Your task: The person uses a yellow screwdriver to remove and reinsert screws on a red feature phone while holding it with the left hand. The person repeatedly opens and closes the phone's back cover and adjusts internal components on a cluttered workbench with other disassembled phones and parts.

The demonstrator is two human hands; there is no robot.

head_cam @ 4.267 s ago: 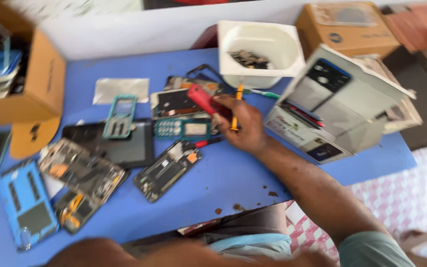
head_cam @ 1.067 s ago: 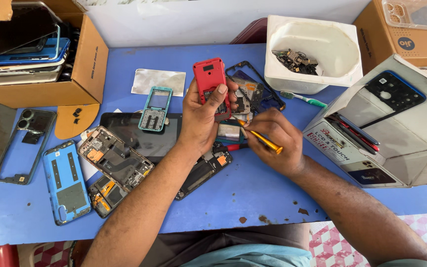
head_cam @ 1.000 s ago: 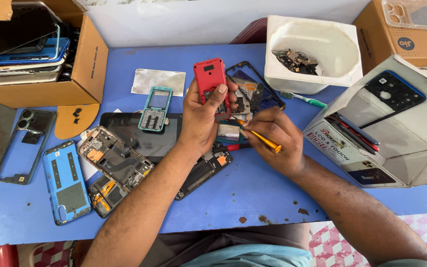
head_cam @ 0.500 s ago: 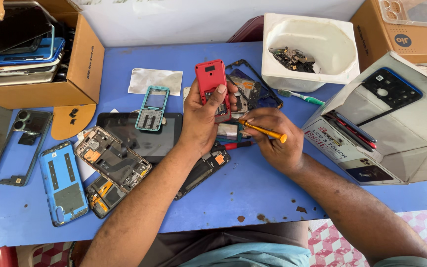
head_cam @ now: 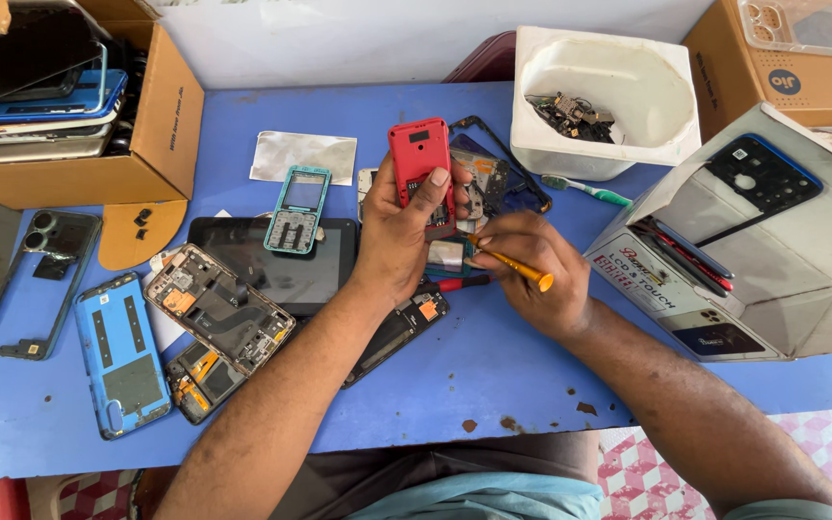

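My left hand (head_cam: 399, 231) grips a small red phone body (head_cam: 419, 154), held upright above the blue table (head_cam: 493, 366). My right hand (head_cam: 532, 274) holds a yellow-handled screwdriver (head_cam: 517, 268), its tip pointing left toward the lower edge of the red phone. Under both hands lie a small circuit board and a dark opened phone (head_cam: 406, 323) with orange parts. A red-handled tool (head_cam: 462, 283) lies flat between my hands.
A teal keypad frame (head_cam: 298, 207) rests on a black tablet (head_cam: 267, 260). Opened phones and a blue back cover (head_cam: 119, 351) lie at the left. A cardboard box of phones (head_cam: 60, 106) stands far left, a white tub of parts (head_cam: 609, 96) and boxes (head_cam: 743, 241) at right.
The right hand picked up the red phone 4 s ago; now the left hand holds it. Over the last second the screwdriver's tip has closed in on the phone's lower edge.
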